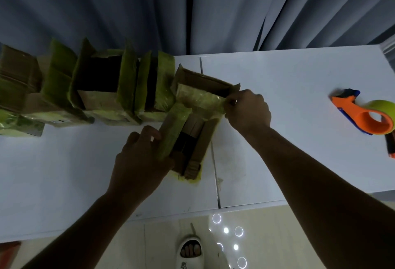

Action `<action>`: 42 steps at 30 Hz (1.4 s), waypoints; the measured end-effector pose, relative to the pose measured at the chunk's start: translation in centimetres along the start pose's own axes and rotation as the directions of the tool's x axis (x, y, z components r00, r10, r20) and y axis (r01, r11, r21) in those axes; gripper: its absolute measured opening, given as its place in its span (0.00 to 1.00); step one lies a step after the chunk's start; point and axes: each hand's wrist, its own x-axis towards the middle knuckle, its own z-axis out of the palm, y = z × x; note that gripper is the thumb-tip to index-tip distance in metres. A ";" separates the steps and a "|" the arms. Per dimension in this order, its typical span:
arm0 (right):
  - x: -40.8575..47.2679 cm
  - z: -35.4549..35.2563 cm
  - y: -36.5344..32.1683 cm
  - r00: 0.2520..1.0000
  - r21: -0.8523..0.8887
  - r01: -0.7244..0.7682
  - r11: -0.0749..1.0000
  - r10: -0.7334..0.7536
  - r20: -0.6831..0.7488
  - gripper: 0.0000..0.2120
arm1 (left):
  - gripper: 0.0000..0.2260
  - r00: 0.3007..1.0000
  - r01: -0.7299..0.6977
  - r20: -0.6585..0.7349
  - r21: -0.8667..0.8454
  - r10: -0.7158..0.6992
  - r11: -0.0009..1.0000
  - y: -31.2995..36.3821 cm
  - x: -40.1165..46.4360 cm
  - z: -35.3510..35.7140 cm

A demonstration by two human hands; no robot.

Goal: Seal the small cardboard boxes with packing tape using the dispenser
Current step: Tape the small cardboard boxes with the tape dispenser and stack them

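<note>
A small cardboard box with yellow-green taped flaps lies open on the white table, near the middle. My left hand grips its near-left flap, fingers curled over the edge. My right hand pinches the far flap at its right end, where shiny tape covers it. The orange and blue tape dispenser, with a yellow-green tape roll, lies apart at the table's right edge; neither hand touches it.
A row of several open taped boxes stands along the table's far left. Grey curtains hang behind. A seam splits the tabletop near the box. My foot in a white slipper shows on the tiled floor below.
</note>
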 end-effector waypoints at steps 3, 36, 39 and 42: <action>1.2 -0.4 -0.4 0.996 0.011 0.015 1.000 -0.014 -0.085 0.10 | 0.23 1.000 -0.015 -0.023 0.008 0.016 1.000 -0.8 -0.4 -0.3; -17.5 -10.8 6.5 0.852 0.715 -0.419 0.560 -0.029 0.523 0.28 | 0.24 0.969 0.007 -0.242 -0.208 -0.059 0.978 13.0 -13.6 1.5; -18.1 -11.8 7.1 0.860 0.702 -0.415 0.579 -0.002 0.510 0.37 | 0.24 0.972 -0.039 -0.234 -0.199 -0.009 0.979 14.7 -14.6 1.5; -18.5 -13.2 8.0 0.868 0.707 -0.437 0.556 0.053 0.494 0.40 | 0.23 0.975 -0.070 -0.221 -0.199 0.025 0.978 16.3 -15.2 1.4</action>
